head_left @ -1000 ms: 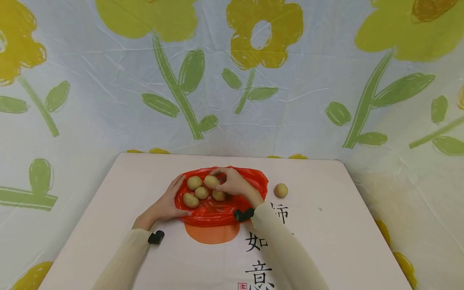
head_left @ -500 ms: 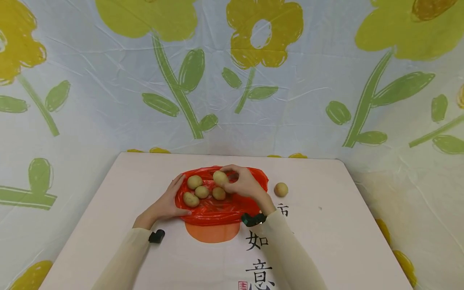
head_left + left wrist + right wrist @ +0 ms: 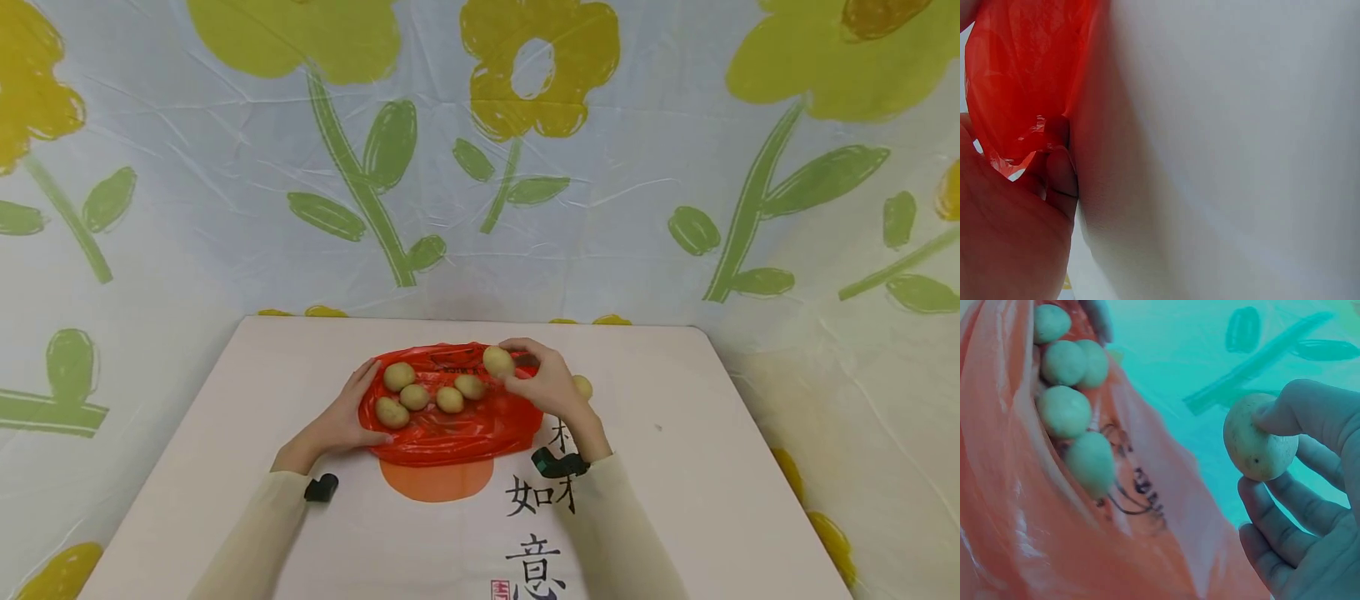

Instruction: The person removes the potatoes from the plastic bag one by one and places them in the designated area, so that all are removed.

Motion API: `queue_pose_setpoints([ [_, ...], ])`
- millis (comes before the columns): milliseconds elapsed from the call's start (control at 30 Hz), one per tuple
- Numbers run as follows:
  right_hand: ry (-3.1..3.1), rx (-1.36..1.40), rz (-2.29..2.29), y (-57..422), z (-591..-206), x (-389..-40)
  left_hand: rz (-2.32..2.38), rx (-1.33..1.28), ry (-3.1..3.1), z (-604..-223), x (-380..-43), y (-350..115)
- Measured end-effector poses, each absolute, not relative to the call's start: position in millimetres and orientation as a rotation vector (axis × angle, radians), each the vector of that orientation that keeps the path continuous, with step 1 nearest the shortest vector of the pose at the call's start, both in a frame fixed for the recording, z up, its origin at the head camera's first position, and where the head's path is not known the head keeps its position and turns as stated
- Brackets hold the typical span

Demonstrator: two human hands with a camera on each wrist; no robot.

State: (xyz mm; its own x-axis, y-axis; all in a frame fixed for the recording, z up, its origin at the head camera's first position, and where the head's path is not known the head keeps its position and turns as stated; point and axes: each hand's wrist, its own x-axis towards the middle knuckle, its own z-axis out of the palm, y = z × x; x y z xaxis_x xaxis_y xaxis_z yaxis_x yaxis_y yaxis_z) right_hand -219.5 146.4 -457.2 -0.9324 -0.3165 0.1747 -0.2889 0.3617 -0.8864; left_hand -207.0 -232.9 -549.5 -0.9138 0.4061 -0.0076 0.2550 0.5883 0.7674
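A red plastic bag (image 3: 427, 437) lies spread with its mouth gaping upward. Several potatoes (image 3: 450, 400) sit inside it, mostly toward the left and middle. My left hand (image 3: 348, 423) holds the bag's left side, thumb at the front and fingers at the back; in the left wrist view the fingers (image 3: 1060, 175) curl against the red plastic (image 3: 1022, 81). Over the right part of the bag, my right hand (image 3: 551, 385) pinches one potato (image 3: 1260, 440) between thumb and fingers, raised above the bag. Dark printing shows on the bag's inside in the right wrist view.
Another potato (image 3: 582, 387) lies on the table just right of the bag, partly behind the right hand. The pale tabletop (image 3: 675, 500) bears black characters and an orange shape. A flower-printed cloth (image 3: 600, 258) hangs behind and at the sides.
The right hand has lifted a potato from the group and carried it rightward across the bag. Another potato it had covered now shows. The left hand stays at the bag's left side.
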Motion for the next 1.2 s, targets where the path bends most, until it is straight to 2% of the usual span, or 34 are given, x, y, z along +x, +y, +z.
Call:
queue_pose_setpoints([
  [333, 2.685, -0.569, -1.730, 174.1, -433.8, -209.8, 1.233, 0.547, 2.623, -546.9, -206.7, -233.5],
  [567, 2.734, -0.452, -1.743, 200.1, -432.1, -204.8, 1.224, 0.560, 2.634, -546.1, -206.6, -232.7],
  [1200, 2.983, -0.184, -1.539, 268.9, -470.3, -190.8, 1.230, 0.582, 2.649, -547.5, -206.0, -233.9],
])
